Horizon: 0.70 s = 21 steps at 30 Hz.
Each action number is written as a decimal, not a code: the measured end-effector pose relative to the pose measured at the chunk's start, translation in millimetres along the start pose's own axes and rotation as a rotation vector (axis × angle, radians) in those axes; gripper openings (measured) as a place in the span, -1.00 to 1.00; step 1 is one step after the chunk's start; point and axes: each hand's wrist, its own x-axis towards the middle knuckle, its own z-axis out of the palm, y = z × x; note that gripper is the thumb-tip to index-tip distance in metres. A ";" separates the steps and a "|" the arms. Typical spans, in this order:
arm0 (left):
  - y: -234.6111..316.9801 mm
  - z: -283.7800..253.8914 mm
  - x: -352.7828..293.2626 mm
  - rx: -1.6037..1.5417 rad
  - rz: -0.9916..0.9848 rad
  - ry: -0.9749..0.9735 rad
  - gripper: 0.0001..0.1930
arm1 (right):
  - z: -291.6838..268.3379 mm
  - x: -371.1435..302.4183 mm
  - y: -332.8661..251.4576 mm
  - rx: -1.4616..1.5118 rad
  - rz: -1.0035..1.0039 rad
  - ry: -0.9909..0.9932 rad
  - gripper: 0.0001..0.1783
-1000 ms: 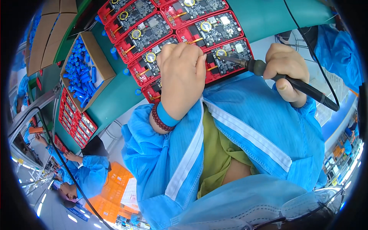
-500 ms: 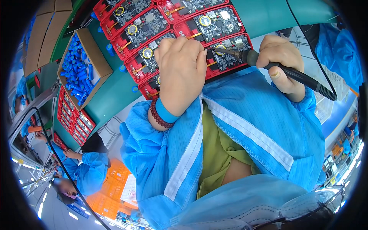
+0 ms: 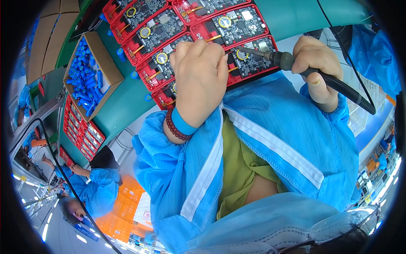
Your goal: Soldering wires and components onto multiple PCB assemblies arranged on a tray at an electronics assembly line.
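My right hand (image 3: 318, 70) is wrapped round the black handle of a soldering iron (image 3: 284, 60). The iron's thin metal tip points left over the nearest right-hand circuit board (image 3: 256, 64), close to its round yellow-rimmed coin cell; whether it touches cannot be told. My left hand (image 3: 198, 78) lies over the boards beside it, its fingers curled and pressed together. What those fingertips hold, if anything, is hidden beneath the hand. Several more circuit boards (image 3: 245, 26) sit in red plastic cases (image 3: 263, 17) set in rows, each with an orange ribbon strip.
A cardboard box (image 3: 111, 70) of blue cylindrical cells (image 3: 84, 82) stands left on the green table (image 3: 127, 103). Loose blue cells lie along the red cases. More red cases (image 3: 89, 137) sit farther left. The iron's cable (image 3: 344, 51) runs up at right. A co-worker (image 3: 99, 186) sits lower left.
My right hand has drawn the soldering iron slightly right, its tip shifting away from my left fingers. My left hand keeps its place. The red cases have shifted very slightly left.
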 end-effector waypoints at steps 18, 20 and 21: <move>0.8 -2.4 1.3 0.029 0.044 -0.039 -0.97 | 2.0 4.9 7.1 0.002 0.048 -0.083 -0.78; 0.6 -1.8 1.3 0.038 0.046 -0.037 -0.98 | 1.9 4.9 7.2 -0.003 0.050 -0.094 -0.78; 0.0 -0.9 1.1 0.039 0.053 -0.041 -0.98 | 2.0 4.7 7.3 -0.001 0.048 -0.094 -0.78</move>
